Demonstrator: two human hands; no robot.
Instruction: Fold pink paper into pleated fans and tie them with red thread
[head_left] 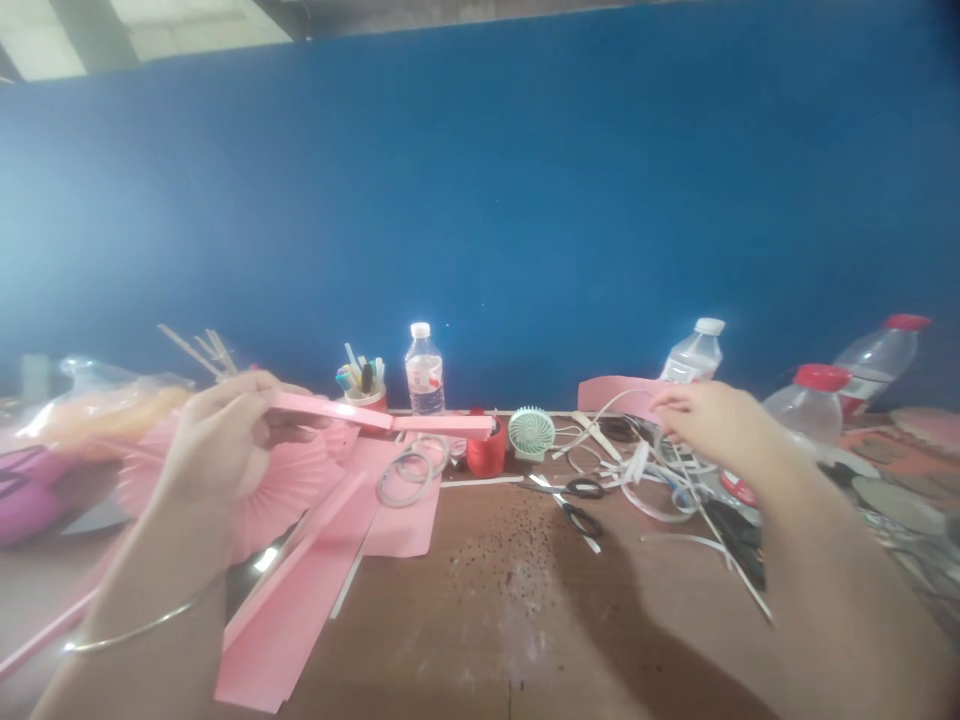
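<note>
My left hand (236, 430) is closed on one end of a folded pink paper strip (341, 408), raised above the table. The strip reaches to the right, bends near its middle, and its far end overlaps a red spool of thread (486, 455). My right hand (694, 415) is out over the clutter on the right, its fingertips pressed together. A thin white cord (626, 397) curves up to those fingertips, but whether they grip it is unclear. Behind them is a pink paper piece (619, 393). Pleated pink paper (281, 490) lies below my left hand.
Black-handled scissors (581, 515) lie mid-table near a small green fan (532, 432). Around them are white strips (652, 495), rings (405, 480) and pink sheets (300, 620). Bottles (425, 370) and a cup of pens (364, 390) stand along the blue partition (480, 200).
</note>
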